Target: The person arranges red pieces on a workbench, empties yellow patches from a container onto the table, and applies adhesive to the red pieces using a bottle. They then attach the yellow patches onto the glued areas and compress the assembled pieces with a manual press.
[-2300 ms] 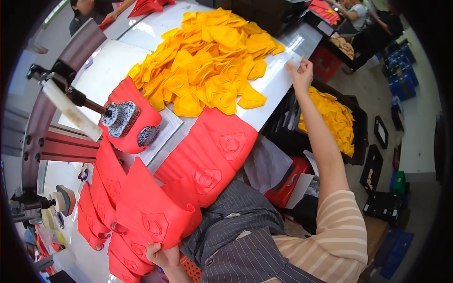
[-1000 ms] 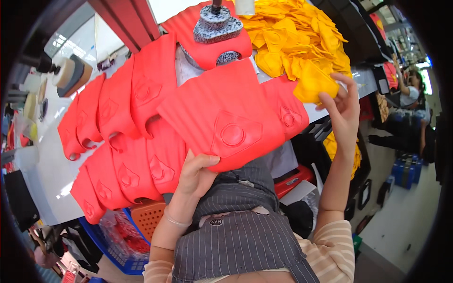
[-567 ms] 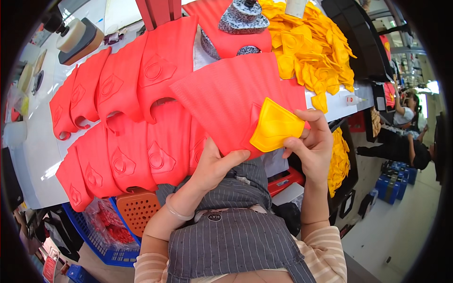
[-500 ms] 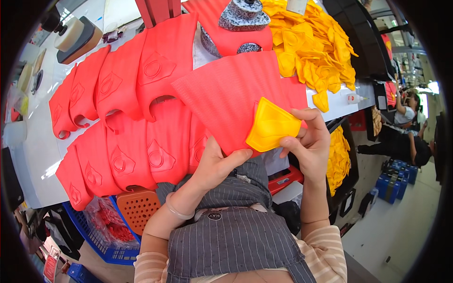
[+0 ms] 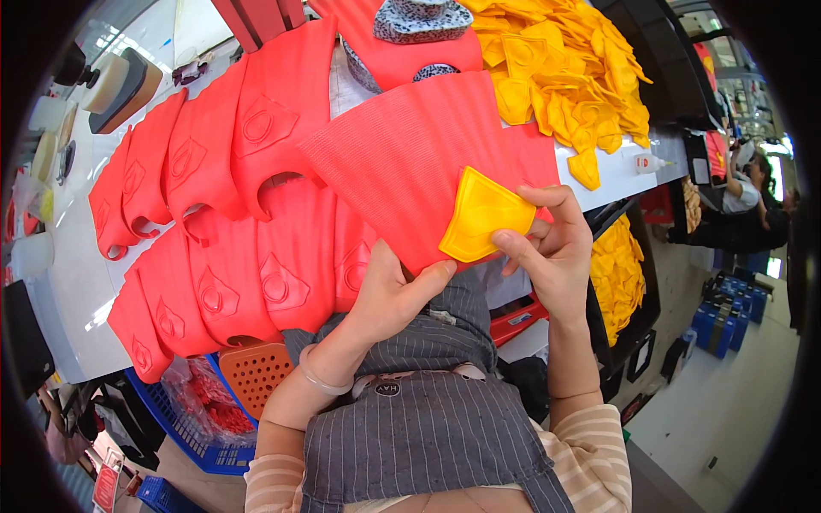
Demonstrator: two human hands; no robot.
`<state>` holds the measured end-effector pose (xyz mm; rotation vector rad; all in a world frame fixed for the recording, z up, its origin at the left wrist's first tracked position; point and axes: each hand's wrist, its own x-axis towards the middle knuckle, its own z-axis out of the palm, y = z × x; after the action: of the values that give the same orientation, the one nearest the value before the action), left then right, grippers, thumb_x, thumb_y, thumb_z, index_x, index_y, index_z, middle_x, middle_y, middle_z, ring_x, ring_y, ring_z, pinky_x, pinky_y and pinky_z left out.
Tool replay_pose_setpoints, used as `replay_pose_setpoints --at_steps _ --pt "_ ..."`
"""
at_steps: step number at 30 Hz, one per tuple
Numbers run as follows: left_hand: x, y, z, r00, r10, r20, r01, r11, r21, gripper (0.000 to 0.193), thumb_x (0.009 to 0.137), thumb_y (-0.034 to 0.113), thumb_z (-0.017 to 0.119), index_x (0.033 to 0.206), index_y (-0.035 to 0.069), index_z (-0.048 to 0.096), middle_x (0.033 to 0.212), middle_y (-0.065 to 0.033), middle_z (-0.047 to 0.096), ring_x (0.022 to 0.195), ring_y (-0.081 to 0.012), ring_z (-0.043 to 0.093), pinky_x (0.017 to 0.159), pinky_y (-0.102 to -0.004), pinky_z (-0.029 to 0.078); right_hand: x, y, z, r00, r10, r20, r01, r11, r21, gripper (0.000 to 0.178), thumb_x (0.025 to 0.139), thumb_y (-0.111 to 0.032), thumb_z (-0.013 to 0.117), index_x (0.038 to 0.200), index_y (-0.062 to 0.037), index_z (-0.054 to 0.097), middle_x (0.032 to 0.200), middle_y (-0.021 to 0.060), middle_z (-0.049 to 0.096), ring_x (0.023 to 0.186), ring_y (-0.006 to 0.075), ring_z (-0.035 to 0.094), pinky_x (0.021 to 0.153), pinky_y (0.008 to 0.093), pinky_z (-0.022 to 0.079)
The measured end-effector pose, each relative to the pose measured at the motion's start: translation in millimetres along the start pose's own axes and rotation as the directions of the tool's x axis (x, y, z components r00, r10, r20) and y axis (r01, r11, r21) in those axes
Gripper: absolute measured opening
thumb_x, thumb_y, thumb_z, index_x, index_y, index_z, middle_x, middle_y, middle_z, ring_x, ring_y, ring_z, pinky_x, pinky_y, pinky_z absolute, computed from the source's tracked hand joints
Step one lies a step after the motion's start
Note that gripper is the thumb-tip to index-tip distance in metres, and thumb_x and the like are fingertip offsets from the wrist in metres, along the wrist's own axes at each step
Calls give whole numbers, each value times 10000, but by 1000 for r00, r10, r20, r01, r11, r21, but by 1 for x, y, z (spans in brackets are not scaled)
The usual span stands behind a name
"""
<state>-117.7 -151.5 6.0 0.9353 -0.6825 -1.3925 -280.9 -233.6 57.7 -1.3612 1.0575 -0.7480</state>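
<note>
Close in front of me, my left hand (image 5: 386,295) pinches the lower edge of a red ribbed foam piece (image 5: 402,158) between thumb and fingers. A yellow molded patch (image 5: 484,215) with a pointed outline lies against the lower right part of that piece. My right hand (image 5: 554,252) grips the patch's right edge, thumb on its face and forefinger at its top corner. The patch hides the red surface beneath it, so I cannot tell whether it is attached. On the table to the left, several red pieces (image 5: 278,128) overlap in two rows, each with a raised emblem.
A heap of yellow patches (image 5: 564,73) covers the far right of the table, with a small white bottle (image 5: 650,162) beside it. More patches (image 5: 617,278) fill a container below. A speckled tape dispenser (image 5: 423,21) stands at the back. A blue basket (image 5: 192,432) sits lower left.
The yellow patch and my right hand have shifted slightly left and up with the red piece. Both hands keep their holds. The whole view has turned a little.
</note>
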Motion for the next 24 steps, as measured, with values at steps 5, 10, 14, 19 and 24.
replay_pose_setpoints --at_steps 5,10,14,19,24 --pt "4 9 15 985 116 -125 -119 993 -21 253 836 45 644 1066 -39 579 987 -58 639 914 -97 588 803 -255 469 0 4 1 1000 -15 27 17 999 -50 409 754 72 684 1088 7 458 974 78 541 759 136 654 489 179 504" --pt "8 9 16 956 120 -268 -125 992 -3 200 825 52 676 994 -43 627 928 -63 662 873 -111 613 774 -253 483 -4 5 14 979 -205 3 197 937 -290 397 717 12 750 1030 -7 508 873 32 490 754 105 614 490 161 456" --pt "8 8 8 943 148 -299 -156 988 -3 238 816 11 663 1041 -38 603 975 -78 651 894 -130 615 801 -266 481 -9 6 11 940 -315 127 316 671 -671 516 639 -88 830 1039 -15 513 892 48 482 659 122 552 575 215 435" --pt "1 17 -8 927 35 -373 -96 985 -146 437 813 -20 636 1221 -11 479 1137 -102 581 1039 -169 568 922 -308 429 8 6 18 807 -557 -196 370 736 -567 638 504 -192 896 1004 -25 536 830 27 513 720 169 536 752 310 414" --pt "-4 15 -15 946 25 -324 -84 982 -170 461 808 -8 659 1229 -8 471 1186 -109 552 1081 -180 542 959 -322 404 15 12 8 924 53 378 -153 959 240 470 804 -55 697 1216 47 495 1163 76 595 1067 131 559 922 287 451"
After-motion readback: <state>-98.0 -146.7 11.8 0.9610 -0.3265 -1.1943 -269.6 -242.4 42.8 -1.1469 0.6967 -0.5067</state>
